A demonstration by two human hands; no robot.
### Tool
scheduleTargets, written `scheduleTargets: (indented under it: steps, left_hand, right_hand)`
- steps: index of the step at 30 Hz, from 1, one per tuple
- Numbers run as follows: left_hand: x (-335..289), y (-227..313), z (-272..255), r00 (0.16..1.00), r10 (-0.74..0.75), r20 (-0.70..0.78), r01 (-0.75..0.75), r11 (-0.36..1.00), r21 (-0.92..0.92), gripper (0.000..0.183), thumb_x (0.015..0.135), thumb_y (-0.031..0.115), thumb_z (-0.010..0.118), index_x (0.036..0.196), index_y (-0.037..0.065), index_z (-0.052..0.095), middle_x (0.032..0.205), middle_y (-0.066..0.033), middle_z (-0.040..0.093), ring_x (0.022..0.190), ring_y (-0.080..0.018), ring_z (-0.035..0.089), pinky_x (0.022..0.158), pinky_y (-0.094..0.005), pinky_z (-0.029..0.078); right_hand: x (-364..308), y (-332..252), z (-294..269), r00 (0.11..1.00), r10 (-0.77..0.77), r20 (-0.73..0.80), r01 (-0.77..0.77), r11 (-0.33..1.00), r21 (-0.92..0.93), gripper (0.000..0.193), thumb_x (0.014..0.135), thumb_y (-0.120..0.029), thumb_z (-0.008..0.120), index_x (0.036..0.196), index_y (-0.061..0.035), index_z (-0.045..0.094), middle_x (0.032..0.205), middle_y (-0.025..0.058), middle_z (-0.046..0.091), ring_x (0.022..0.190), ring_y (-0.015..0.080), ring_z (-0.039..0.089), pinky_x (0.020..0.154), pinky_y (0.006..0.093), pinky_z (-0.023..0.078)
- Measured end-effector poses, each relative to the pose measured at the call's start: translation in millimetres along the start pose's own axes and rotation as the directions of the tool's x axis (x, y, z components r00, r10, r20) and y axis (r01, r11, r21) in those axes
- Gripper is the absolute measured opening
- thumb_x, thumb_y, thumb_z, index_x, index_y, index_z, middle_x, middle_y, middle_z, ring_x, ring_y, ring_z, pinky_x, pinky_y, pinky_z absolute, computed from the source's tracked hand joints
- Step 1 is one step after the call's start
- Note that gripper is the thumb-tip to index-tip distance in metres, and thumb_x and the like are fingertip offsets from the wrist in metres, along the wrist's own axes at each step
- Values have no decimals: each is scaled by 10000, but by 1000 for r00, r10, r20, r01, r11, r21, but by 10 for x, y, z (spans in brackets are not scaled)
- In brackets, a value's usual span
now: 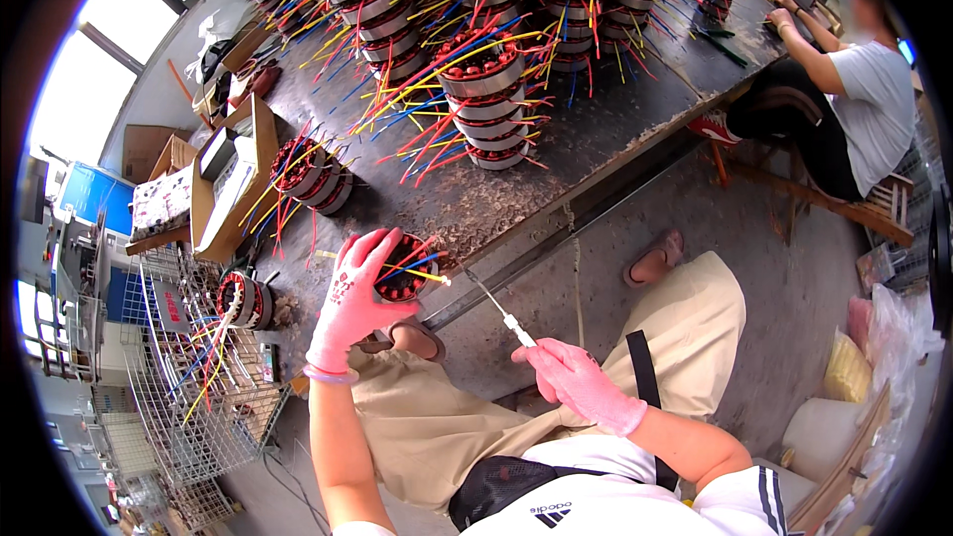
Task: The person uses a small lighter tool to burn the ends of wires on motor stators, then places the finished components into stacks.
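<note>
One pink-gloved left hand [359, 288] clasps a wired stator [401, 283] between thumb and fingers at the table's [486, 203] near edge, seemingly to steady it, just right of the palm. The right hand [581, 382] closes around a white-handled tool [514, 326], its thin shaft angled toward the stator, probably for reach.

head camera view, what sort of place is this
Probably a workshop or small factory: metal rings with coloured wires stand stacked on a scuffed bench, the gloved left hand holds another wired ring, and a second person sits at the bench.
</note>
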State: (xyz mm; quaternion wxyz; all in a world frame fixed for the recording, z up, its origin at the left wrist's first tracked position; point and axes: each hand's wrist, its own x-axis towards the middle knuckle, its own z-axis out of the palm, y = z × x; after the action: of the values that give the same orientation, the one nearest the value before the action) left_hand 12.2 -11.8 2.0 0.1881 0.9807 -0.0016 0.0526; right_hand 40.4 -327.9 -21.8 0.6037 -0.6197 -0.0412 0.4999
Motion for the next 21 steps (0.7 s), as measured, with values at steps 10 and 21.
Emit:
scheduleTargets:
  steps: [10,21]
  left_hand:
    - [0,3,-15,1000,6,-17,-6,1000,11,951,493,226,891,1367,103,536,1385,-144,495,1322,-359,423,1188,-531,232]
    - [-11,-35,-10,998,16,-53,-13,999,53,969,454,195,896,1352,110,541,1346,-119,533,1328,-362,419,1187,-513,252]
  right_hand:
    - [25,6,53,999,-34,27,34,999,23,311,1045,-263,455,1143,-29,633,584,-28,462,478,45,358,460,232,288]
    - [31,-45,87,998,-47,51,46,999,16,335,1054,-286,451,1171,-22,620,575,-39,447,469,35,337,447,224,264]
